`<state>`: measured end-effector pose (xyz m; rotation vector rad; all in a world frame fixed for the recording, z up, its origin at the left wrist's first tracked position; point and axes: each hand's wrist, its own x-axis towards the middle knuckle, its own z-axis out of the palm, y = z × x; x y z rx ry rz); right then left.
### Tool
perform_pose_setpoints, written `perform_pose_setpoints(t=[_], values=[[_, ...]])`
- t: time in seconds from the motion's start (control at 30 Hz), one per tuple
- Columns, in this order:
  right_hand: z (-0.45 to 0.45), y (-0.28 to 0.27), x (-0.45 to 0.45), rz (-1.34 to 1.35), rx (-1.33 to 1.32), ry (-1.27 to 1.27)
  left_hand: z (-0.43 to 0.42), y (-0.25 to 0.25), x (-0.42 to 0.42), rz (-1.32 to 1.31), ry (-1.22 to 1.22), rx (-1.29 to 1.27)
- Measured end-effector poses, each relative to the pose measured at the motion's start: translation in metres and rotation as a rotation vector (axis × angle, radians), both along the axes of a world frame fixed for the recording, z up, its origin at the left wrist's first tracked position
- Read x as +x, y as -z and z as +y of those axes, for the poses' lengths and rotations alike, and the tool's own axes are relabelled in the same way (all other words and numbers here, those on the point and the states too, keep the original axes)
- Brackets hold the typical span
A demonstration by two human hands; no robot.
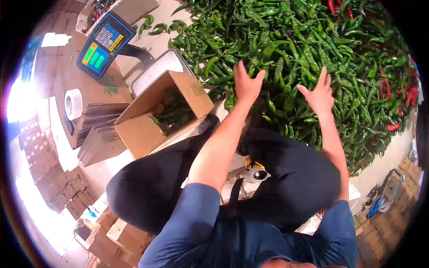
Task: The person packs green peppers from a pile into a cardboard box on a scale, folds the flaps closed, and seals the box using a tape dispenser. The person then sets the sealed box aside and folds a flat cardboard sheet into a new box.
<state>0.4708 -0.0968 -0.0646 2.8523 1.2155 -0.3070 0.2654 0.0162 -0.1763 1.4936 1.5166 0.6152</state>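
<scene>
A large heap of green chili peppers [286, 58] spreads out in front of me. My left hand [247, 85] is over the heap's near edge, thumb and fingers spread, holding nothing. To its right, my right hand [318, 94] is also spread with thumb apart, over or against the peppers; exact contact is hard to tell. Left of my left arm stands an open cardboard box [145, 131], tilted toward me in view, with some green peppers [172, 114] inside. It rests on or against a scale platform [161, 71], whose keypad display [106, 44] shows lit green numbers.
Flattened cardboard [96, 118] is stacked left of the box, with a roll of white tape [73, 104] on it. Red peppers [411, 91] lie along the heap's right side. A tape dispenser [255, 172] sits between my legs. Stacked cartons [40, 165] line the far left.
</scene>
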Motion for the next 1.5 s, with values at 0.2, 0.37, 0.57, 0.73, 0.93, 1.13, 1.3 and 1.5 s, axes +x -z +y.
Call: perform_pose_setpoints(t=[0.2, 0.37, 0.57, 0.73, 0.93, 1.13, 1.3, 1.5], values=[[0.015, -0.019, 0.010, 0.057, -0.116, -0.052, 0.050, -0.008, 0.035, 0.130, 0.208, -0.291], [0.012, -0.008, -0.007, 0.082, -0.071, -0.075, 0.013, -0.002, 0.039, -0.193, 0.175, -0.205], [0.016, 0.013, 0.009, 0.081, 0.126, -0.088, 0.035, -0.002, 0.015, -0.839, 0.055, -0.811], [0.023, 0.011, -0.002, 0.232, 0.211, -0.013, 0.020, -0.005, 0.026, -0.553, 0.307, -0.512], [0.022, 0.024, 0.003, 0.529, 0.412, 0.010, 0.039, -0.012, 0.023, -0.951, 0.215, -0.869], [0.040, 0.020, 0.002, 0.409, 0.158, 0.015, 0.032, -0.032, 0.044, -0.345, 0.550, -0.452], [0.011, 0.007, -0.012, 0.909, 0.386, 0.139, -0.006, -0.044, 0.026, -0.870, 0.413, -0.532], [0.022, 0.045, -0.016, 0.684, 0.382, 0.111, 0.007, -0.033, 0.043, -0.695, 0.347, -0.705]])
